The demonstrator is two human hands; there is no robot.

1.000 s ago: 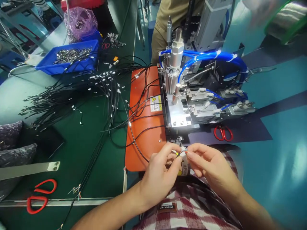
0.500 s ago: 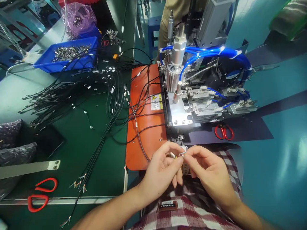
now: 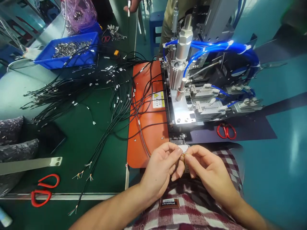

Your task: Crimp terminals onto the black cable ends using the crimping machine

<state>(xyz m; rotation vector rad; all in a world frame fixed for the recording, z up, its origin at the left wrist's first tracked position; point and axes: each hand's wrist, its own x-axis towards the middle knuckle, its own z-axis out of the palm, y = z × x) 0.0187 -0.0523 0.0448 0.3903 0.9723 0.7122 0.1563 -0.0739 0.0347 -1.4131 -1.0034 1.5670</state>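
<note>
Just below the front end of the metal machine [image 3: 183, 111], my left hand [image 3: 160, 169] and my right hand [image 3: 207, 166] meet fingertip to fingertip. A black cable runs over the orange plate [image 3: 148, 140] to my left hand, whose fingers are closed round its end. Thin wires [image 3: 184, 154] show between the two pinches. The fingers of my right hand are pressed together on these wires. What the wires enter, if anything, is too small to tell. Several black cables [image 3: 100, 140] with bared coloured ends lie to the left.
Red-handled scissors [image 3: 44, 190] lie at the lower left, another red pair [image 3: 226, 131] right of my hands. A blue tray [image 3: 88, 57] of metal parts stands at the upper left. Another person's hand [image 3: 134, 4] shows at the top, near a blue stool [image 3: 154, 25].
The view has shifted slightly. Another person's hand has come in at the top. My fingers have moved a little on the wires, and the white piece seen by my left fingers no longer shows.
</note>
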